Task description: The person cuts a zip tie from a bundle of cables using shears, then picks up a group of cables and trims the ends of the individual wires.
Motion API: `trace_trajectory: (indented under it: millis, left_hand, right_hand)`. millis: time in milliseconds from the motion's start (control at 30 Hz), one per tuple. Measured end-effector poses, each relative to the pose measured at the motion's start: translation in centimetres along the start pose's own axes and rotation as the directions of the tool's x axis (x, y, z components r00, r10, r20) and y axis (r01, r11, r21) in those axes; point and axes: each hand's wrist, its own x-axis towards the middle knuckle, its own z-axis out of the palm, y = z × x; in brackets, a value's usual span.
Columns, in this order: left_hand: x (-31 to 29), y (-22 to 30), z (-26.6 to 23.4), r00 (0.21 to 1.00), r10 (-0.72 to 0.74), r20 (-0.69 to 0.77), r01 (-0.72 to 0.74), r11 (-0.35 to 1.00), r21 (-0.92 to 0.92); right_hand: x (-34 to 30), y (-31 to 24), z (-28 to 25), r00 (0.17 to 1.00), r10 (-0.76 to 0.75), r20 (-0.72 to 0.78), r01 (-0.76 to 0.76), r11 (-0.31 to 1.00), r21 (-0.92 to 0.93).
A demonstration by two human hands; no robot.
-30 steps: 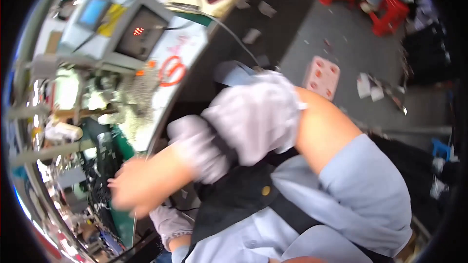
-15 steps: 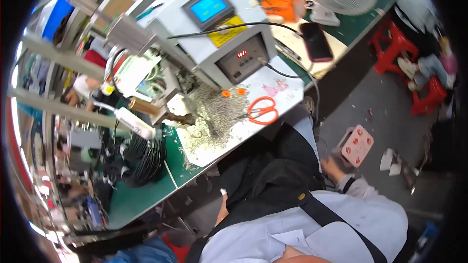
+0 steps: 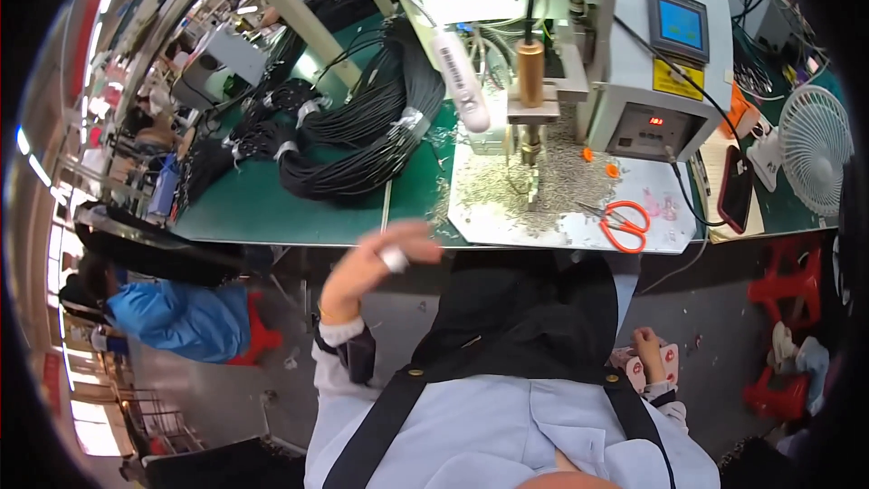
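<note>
My left hand (image 3: 376, 264) is raised in front of the green table's edge, left of my lap. Its fingers stretch out to the right with nothing in them, slightly blurred, and a white wrap (image 3: 394, 260) circles one finger. Down at my right side, my right hand (image 3: 646, 342) is beside a pink stool with a red pattern (image 3: 670, 362). The right fingers are too small and unclear to read, and I cannot tell whether they touch it. Ahead stands a press-like machine with a brass-coloured cylinder (image 3: 530, 72). Red-handled scissors (image 3: 625, 227) lie on the white board (image 3: 579, 234).
Bundles of black cable (image 3: 353, 158) lie on the green table (image 3: 272, 222). Metal scraps (image 3: 561, 149) cover much of the board. A grey control box (image 3: 665, 81), a phone (image 3: 735, 188) and a white fan (image 3: 815, 149) stand or lie right. A person in blue (image 3: 181, 317) sits at left.
My view has swung left, bringing the machine and cables to the front. My left hand has risen from beside my lap toward the table edge. My right hand stays low near the stool.
</note>
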Motion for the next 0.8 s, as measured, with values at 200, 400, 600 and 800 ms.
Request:
trace_trajectory:
  millis: [200,400,600,800]
  left_hand:
    - [9.3,0.7,-3.9,0.615,0.640,-0.461,-0.014,0.593,0.805]
    - [16.7,-0.4,-2.3,0.723,0.395,-0.567,0.616,0.003,0.787]
    - [15.0,-2.0,-4.3,0.770,0.497,-0.400,0.488,-0.053,0.871]
    - [9.9,-2.7,-4.8,0.799,0.516,-0.308,0.399,-0.072,0.914]
  right_hand:
    - [-0.2,-1.2,5.3,0.984,-0.132,-0.117,0.110,0.978,-0.175]
    - [-2.8,-1.0,8.3,0.938,-0.293,-0.187,0.254,0.945,-0.205]
    - [-3.3,-1.4,7.8,0.931,-0.348,-0.108,0.322,0.925,-0.200]
    - [-3.7,-4.6,2.9,0.987,-0.142,0.079,0.160,0.932,-0.325]
